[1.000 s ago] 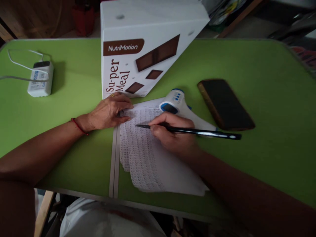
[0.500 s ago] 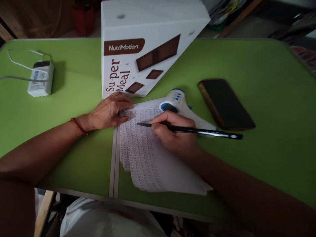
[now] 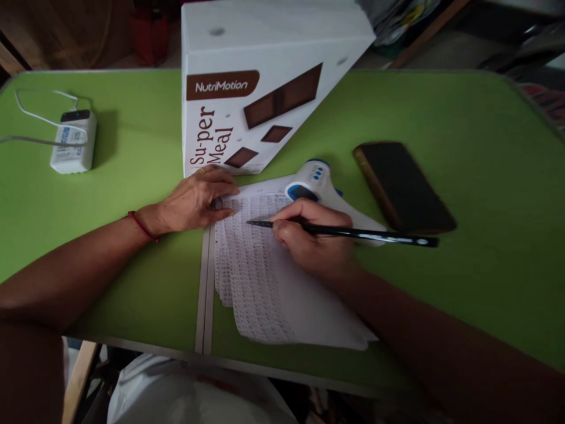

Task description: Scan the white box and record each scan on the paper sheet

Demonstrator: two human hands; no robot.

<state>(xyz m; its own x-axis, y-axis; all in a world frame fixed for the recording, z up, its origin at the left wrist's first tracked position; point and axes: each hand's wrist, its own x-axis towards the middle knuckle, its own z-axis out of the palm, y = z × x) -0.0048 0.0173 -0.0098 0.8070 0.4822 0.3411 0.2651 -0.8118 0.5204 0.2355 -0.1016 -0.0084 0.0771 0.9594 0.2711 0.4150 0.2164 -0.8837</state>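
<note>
My right hand [image 3: 315,235] is closed round a long black pen [image 3: 375,237], its tip at the written sheets [image 3: 260,265]. Rows of small handwriting cover the left part of these papers; the right part is blank. Across the upper left edge of the sheets lies my left hand [image 3: 198,200], thumb and fingers apart, pressing on the paper and holding nothing. Just beyond my right hand is a white and blue infrared thermometer [image 3: 326,188], its handle partly hidden by that hand. Behind the papers, near my left fingertips, stands a white NutriMotion box [image 3: 225,123].
A dark phone in a brown case [image 3: 406,188] lies to the right. At the far left sits a white charger [image 3: 74,141] with a white cable. The green table [image 3: 132,294] has a metal seam running toward me, left of the papers.
My right hand and the pen have shifted very slightly to the right, with the pen's rear end a little higher. My left hand has stayed in place on the papers.
</note>
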